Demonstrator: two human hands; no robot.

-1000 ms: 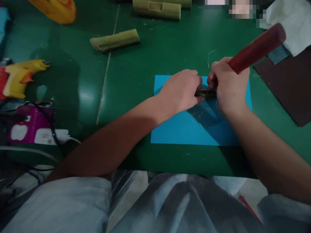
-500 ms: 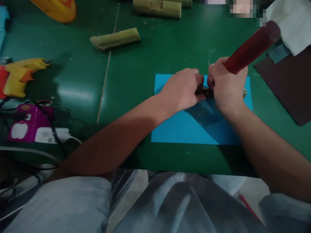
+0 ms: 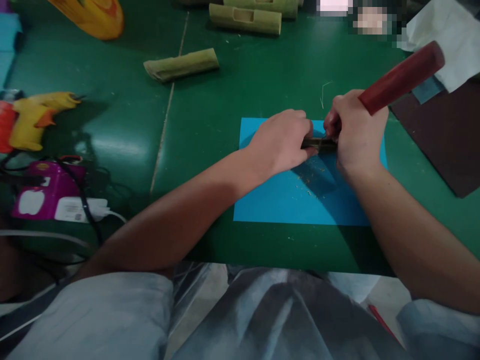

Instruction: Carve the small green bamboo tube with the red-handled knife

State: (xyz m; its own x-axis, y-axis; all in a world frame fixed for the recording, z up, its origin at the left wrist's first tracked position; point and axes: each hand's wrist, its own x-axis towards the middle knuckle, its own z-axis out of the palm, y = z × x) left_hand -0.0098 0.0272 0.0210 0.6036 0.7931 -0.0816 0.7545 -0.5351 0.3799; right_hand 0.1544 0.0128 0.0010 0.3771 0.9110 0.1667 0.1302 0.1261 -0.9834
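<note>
My left hand point(image 3: 281, 139) is closed around the left end of a narrow bamboo piece point(image 3: 313, 143), pressing it down over a sheet of blue paper point(image 3: 266, 206). A tool with a thick dark red handle point(image 3: 403, 79) sits in my right hand point(image 3: 360, 137), whose fingers are wrapped round it. The handle slants up and to the right. A thin tip seems to meet the bamboo between my hands, but its shape is too small to tell. Small shavings point(image 3: 309, 185) lie scattered on the paper just below. My right hand covers the bamboo's right part.
On the green table point(image 3: 123, 200) lie a cut bamboo tube point(image 3: 183, 65) and a notched bamboo tube point(image 3: 243, 20) farther back. At left are a yellow glue gun point(image 3: 32, 120) and a purple power socket point(image 3: 56, 182) with cables. A dark brown sheet point(image 3: 442, 140) lies at right.
My right hand and the red-handled tool have shifted slightly right and tilted lower, showing more of the bamboo between my hands. My left hand keeps its grip. The whole view has moved a little.
</note>
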